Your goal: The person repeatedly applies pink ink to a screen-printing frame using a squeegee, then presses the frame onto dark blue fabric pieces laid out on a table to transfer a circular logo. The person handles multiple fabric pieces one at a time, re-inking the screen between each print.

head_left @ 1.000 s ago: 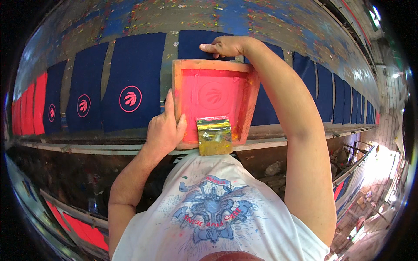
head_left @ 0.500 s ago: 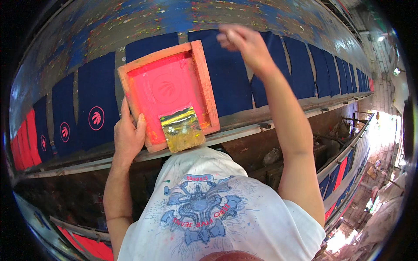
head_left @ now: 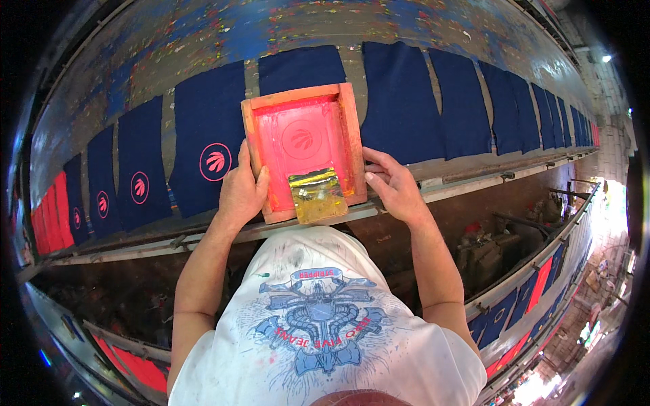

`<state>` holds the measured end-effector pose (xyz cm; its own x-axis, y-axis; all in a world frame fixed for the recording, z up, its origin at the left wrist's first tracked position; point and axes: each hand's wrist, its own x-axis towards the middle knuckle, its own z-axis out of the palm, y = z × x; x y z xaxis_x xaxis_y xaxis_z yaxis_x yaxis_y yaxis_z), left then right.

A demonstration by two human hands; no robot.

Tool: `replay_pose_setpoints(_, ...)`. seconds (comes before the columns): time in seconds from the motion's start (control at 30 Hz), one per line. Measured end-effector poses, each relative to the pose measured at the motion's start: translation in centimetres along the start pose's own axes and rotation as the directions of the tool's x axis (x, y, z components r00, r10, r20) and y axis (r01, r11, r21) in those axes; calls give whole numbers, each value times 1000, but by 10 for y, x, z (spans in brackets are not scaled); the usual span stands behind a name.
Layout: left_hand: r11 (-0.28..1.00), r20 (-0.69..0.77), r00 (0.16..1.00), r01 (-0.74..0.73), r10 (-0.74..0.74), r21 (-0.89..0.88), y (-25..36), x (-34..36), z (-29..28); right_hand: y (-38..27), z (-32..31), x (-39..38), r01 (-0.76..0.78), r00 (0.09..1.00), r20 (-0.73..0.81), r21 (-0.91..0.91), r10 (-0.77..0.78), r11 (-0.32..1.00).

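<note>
A wooden screen-printing frame point(head_left: 350, 128) with pink ink and a round emblem on its mesh rests over navy cloth at the table's front. A paint-stained yellowish squeegee point(head_left: 317, 201) lies on its lower part. My left hand point(head_left: 244, 189) grips the frame's left side, fingers along the wood, while my right hand point(head_left: 391, 186) has its bent fingers on the right side, holding it there. Navy panels left of the frame point(head_left: 196, 115) bear pink circular prints point(head_left: 215, 162); those to its right point(head_left: 399, 101) show none.
The long paint-spattered table point(head_left: 305, 27) curves across the view, with red cloth point(head_left: 51, 210) at its far left and a metal rail point(head_left: 474, 176) along its front. Behind me at lower right and lower left are other racks with red and navy cloth point(head_left: 540, 284). My shirt is just below the frame.
My right hand has come down from above the frame onto its right side. The frame has shifted rightward along the panels and straightened, uncovering another pink print to its left.
</note>
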<state>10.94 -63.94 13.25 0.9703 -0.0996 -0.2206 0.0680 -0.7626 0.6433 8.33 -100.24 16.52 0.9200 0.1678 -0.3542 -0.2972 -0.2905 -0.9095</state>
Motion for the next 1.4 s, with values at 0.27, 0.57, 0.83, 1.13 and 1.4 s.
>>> replay_pose_setpoints(0.27, 1000, -10, 1000, -21, 21, -1, 1, -3, -1, -10, 4, -7, 168, 976, -86, -297, -201, 940)
replay_pose_setpoints(0.57, 999, -12, 999, -38, 39, 23, 7, -2, -4, -32, 43, -25, 715, 685, 457, -572, -568, 403)
replay_pose_setpoints(0.83, 999, 26, 999, 19, -20, 43, 9, 0, -3, -44, 66, -11, 677, 709, 411, -623, -572, 391)
replay_pose_setpoints(1.13, 997, 7, 1000, -20, 20, 69, 7, 2, 0, -56, 52, -12, 622, 775, 372, -595, -511, 509)
replay_pose_setpoints(1.4, 994, 57, 998, 23, -29, 106, 11, 3, 1, -42, 70, -34, 576, 802, 337, -653, -493, 492)
